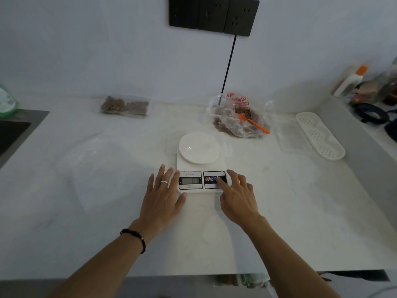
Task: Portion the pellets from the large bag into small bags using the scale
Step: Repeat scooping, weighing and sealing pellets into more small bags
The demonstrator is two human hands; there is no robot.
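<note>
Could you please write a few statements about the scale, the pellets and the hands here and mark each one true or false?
1. The right hand presses a button on the scale. True.
2. The orange scoop lies on the scale's platform. False: it sits in the large bag of pellets; a clear, empty-looking bag seems to lie on the platform.
3. The left hand holds a small bag. False: it rests flat beside the scale, fingers straight.
4. Two filled small bags lie by the wall, left of the large bag. True.
5. The large bag is tied shut. False: it lies open.
</note>
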